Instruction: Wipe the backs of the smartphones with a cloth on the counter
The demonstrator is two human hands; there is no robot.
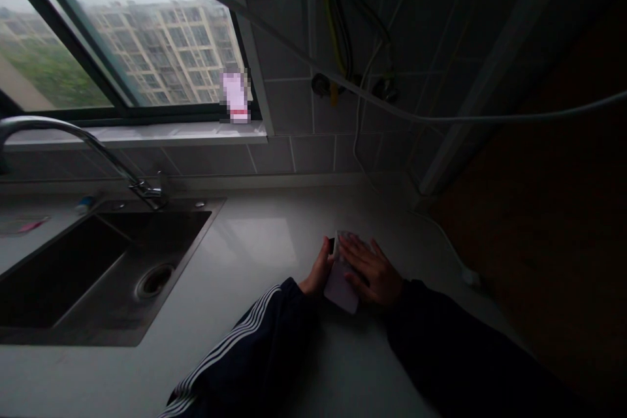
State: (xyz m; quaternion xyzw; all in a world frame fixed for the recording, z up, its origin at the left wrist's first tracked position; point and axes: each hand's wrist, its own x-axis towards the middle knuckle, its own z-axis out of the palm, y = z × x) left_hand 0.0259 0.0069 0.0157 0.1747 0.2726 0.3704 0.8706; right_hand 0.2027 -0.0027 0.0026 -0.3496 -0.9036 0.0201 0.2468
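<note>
Two hands: both of the person's own, in dark sleeves, meet on a pale table in a dim kitchen.
Left hand (318, 272): curled against the left edge of a small flat white packet (341, 286), thumb side up; it steadies or grips that edge, though the fingers are partly hidden.
Right hand (371, 269): laid open and flat on top of the packet, fingers spread and pointing away from the body, pressing down rather than clenched.
Small flat white packet: lies on the white table (255, 248) directly under the right hand, with one pale corner showing nearest the body; what it contains is too dark to tell.
Progress: the packet looks still closed and merely held down; nothing has been taken out of it as far as can be seen.
Left of the hands: a sunken steel sink (98, 268) with a curved chrome tap (73, 144).
Beyond the hands: grey wall tiles, a window, and a white cable (443, 235) trailing to their right.
</note>
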